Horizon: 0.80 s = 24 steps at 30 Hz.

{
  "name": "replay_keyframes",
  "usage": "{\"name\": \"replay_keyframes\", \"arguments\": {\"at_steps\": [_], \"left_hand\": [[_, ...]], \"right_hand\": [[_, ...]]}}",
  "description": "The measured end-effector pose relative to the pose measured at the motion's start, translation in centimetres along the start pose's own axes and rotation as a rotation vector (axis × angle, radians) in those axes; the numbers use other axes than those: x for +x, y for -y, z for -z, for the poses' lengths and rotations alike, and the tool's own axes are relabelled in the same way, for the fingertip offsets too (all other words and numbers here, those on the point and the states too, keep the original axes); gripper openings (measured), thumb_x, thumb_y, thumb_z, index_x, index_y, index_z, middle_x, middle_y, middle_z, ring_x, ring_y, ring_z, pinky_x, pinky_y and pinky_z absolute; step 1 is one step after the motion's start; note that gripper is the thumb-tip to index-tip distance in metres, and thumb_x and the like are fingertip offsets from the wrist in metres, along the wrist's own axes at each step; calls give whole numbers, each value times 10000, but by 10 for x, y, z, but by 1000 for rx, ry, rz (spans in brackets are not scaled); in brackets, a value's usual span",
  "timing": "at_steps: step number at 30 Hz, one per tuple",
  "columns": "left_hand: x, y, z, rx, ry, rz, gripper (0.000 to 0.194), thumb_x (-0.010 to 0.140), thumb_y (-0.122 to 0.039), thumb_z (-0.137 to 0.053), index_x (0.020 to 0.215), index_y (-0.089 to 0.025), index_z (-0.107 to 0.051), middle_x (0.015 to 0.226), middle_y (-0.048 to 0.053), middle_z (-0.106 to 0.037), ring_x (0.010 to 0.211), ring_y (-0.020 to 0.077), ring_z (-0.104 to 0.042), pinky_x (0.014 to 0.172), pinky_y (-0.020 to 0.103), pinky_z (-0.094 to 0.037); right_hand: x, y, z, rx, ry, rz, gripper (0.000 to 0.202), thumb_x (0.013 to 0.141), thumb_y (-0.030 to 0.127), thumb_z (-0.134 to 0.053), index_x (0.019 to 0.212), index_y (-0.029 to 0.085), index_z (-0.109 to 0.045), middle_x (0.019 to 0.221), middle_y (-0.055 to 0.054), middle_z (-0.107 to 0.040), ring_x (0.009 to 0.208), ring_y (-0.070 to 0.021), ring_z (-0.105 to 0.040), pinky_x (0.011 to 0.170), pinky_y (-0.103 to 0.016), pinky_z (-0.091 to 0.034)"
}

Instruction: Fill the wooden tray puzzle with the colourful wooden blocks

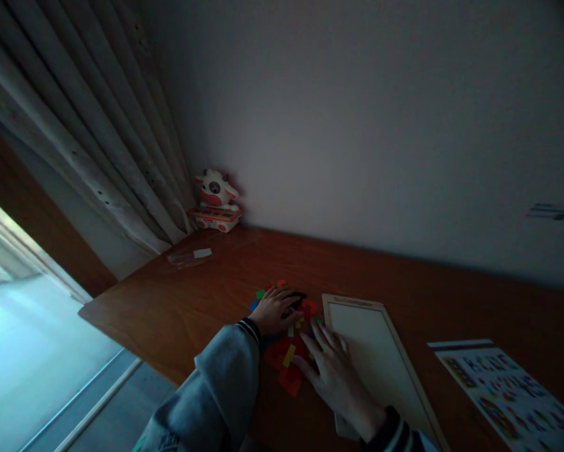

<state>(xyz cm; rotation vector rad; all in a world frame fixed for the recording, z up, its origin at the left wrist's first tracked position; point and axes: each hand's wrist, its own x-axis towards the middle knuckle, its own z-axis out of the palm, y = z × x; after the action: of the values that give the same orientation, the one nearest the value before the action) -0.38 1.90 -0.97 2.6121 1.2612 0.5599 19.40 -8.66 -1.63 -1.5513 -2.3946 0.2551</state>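
A pile of small flat coloured pieces, among them a red piece (290, 380) and a yellow piece (289, 356), lies on the brown wooden table. My left hand (276, 312) rests over the far side of the pile, fingers stretched out and apart, near a black piece (297, 299). A green piece (260, 294) shows beside its wrist. From the near right, my right hand (333, 369) reaches over the pile's edge with spread fingers, its thumb close to the yellow piece. Part of the pile is hidden beneath both hands. Right of it lies a wood-framed white board (371, 339), partly covered by my right hand and wrist.
A printed sheet (508, 389) with colourful pictures lies at the right. At the far left corner stands a cow-shaped toy keyboard (216, 201), with a clear plastic bag (186, 258) in front. A curtain (88, 125) hangs on the left; the wall (357, 125) borders the table's back.
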Motion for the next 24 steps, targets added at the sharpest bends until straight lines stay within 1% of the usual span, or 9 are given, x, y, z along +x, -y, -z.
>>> {"name": "replay_keyframes", "arguments": {"at_steps": [3, 6, 9, 10, 12, 15, 17, 20, 24], "left_hand": [[-4, 3, 2, -27, -1, -39, 415, 926, -526, -523, 1238, -287, -657, 1395, 52, -577, 1299, 272, -505, 1115, 470, -367], [-4, 5, 4, -55, -4, -66, 309, 936, -432, -530, 1151, -287, -698, 1313, 40, -635, 1204, 249, -574, 1069, 438, -414], [-3, 6, 5, -66, -17, -75, 285, 936, -369, -530, 1152, -274, -691, 1235, 48, -671, 1148, 241, -598, 1027, 417, -445], [-3, 7, 5, -60, -30, -67, 287, 936, -358, -531, 1162, -268, -683, 1203, 54, -681, 1123, 242, -607, 1006, 416, -456], [-3, 7, 4, -34, -62, -44, 283, 937, -349, -533, 1164, -260, -676, 1131, 62, -699, 1059, 242, -627, 959, 412, -478], [-3, 8, 4, 1, -81, -45, 255, 942, -356, -543, 1131, -259, -684, 1066, 59, -704, 991, 233, -638, 913, 397, -492], [-4, 7, 4, -6, -63, -72, 251, 952, -355, -541, 1141, -260, -676, 1074, 56, -697, 989, 225, -640, 905, 381, -499], [-4, 4, 5, -47, -83, -73, 243, 971, -346, -527, 1157, -265, -661, 1091, 45, -689, 989, 201, -652, 896, 344, -517], [-3, 2, 6, -97, -202, -29, 230, 973, -356, -540, 1140, -244, -653, 1093, 43, -693, 979, 177, -673, 883, 303, -542]], "right_hand": [[9, 4, 0, -8, 5, -30, 634, 928, 663, -378, 1422, 284, -497, 1536, -166, -393, 1405, -381, -351, 1050, -634, -324], [18, 7, 3, 10, -16, -31, 573, 959, 598, -382, 1412, 269, -503, 1522, -173, -412, 1405, -371, -352, 1045, -628, -324], [22, 4, 11, 80, -27, 94, 524, 978, 515, -420, 1413, 231, -493, 1503, -160, -443, 1384, -313, -396, 1081, -548, -342], [21, 2, 15, 99, -27, 146, 518, 975, 501, -441, 1411, 225, -494, 1502, -153, -445, 1381, -302, -401, 1095, -533, -335], [15, -6, 22, 123, -36, 205, 454, 974, 467, -469, 1353, 231, -553, 1473, -128, -486, 1364, -289, -421, 1108, -524, -320], [2, -19, 31, 147, -33, 219, 312, 982, 390, -485, 1195, 245, -660, 1333, -79, -618, 1240, -260, -530, 1070, -490, -366], [-7, -28, 35, 163, -8, 230, 290, 971, 369, -513, 1187, 250, -666, 1293, -55, -649, 1170, -242, -568, 1044, -457, -397], [-14, -36, 36, 172, 25, 235, 387, 965, 386, -515, 1324, 260, -586, 1405, -41, -577, 1234, -251, -526, 1066, -455, -386], [-16, -39, 33, 174, 85, 299, 533, 988, 437, -441, 1486, 254, -389, 1550, -47, -398, 1358, -262, -417, 1105, -483, -346]]}}
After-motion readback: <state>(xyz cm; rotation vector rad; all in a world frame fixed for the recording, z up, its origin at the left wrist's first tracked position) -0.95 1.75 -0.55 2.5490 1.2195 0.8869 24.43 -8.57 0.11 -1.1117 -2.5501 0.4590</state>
